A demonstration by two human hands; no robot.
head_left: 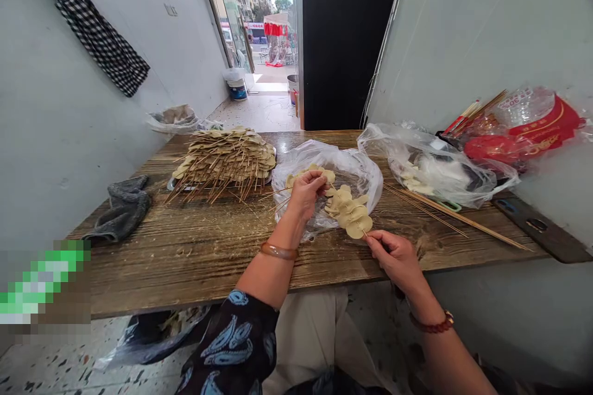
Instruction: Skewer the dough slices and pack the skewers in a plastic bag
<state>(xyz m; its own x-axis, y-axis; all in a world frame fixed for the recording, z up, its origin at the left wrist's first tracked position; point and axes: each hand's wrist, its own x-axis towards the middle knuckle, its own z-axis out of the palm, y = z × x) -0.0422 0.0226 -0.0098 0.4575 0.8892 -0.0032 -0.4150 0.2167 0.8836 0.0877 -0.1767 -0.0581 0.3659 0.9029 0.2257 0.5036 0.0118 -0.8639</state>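
Note:
My right hand [393,256] is closed on the lower end of a thin wooden skewer, over the table's front edge. Several pale, thin round slices, perhaps potato, are threaded along this skewer [354,216]. My left hand [308,192] is pinched near the skewer's far end, with a pale slice [328,176] at its fingertips. Beneath both lies an opened clear plastic bag [368,176] with more slices partly hidden behind my left hand. To the left, a large heap of filled skewers [227,160] is stacked on a tray, mostly covered, sticks pointing toward me.
Bare wooden skewers [458,216] lie right of the bag. Beyond them are another plastic bag [430,166], red packaging [532,133] and a dark board [540,225]. A grey cloth [123,207] rests at the table's left edge. Walls flank both sides.

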